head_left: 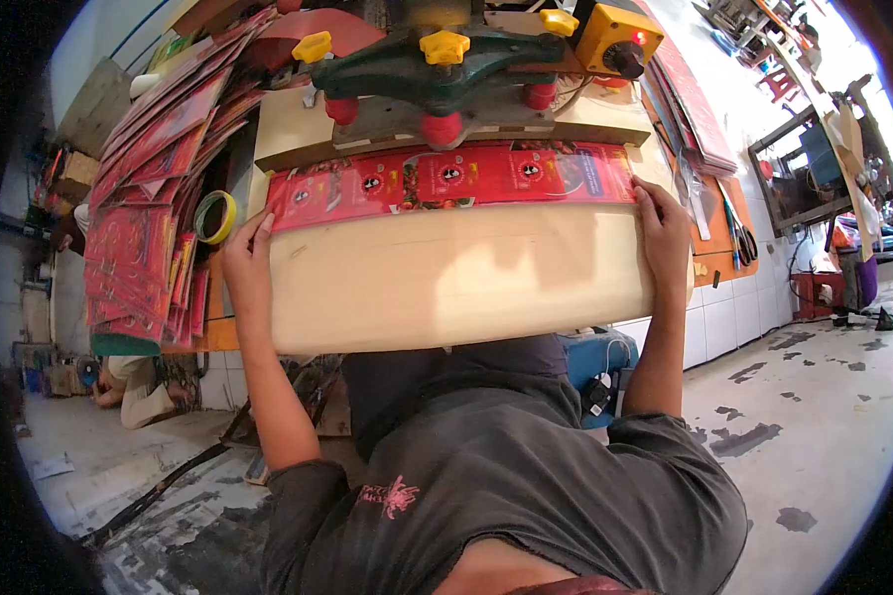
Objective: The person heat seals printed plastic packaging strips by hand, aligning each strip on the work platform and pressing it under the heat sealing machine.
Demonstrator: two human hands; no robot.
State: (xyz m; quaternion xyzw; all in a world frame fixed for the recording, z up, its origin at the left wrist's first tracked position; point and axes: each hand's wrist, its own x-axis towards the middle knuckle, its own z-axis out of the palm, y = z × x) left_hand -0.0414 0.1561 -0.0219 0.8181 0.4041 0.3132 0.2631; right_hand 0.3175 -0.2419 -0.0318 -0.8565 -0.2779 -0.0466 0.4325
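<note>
Looking down past a dark grey cloth T-shirt with a small pink print [526,466] to a long, glossy red printed strip [451,183], lying flat along the far side of a broad, smooth cream-coloured board [387,273], just in front of a dark green metal press-like machine with yellow star-shaped knobs [422,87]. Apparently pinching the strip's left end between thumb and fingers of the bare left hand [248,248], and its right end likewise with the bare right hand [667,226]. Cannot tell how firmly, with the fingertips' undersides hidden. Near the left hand, a round yellow-edged roll of tape [231,215] and a leaning heap of flat red printed packs [139,233]; at far right, black-handled scissors [743,238]. Could go crooked on the board from an uneven pull by either hand. Could ripple mid-length from slack between the ends. Could also risk nipped fingers from any lowering of the machine, with both hands so near its base
</note>
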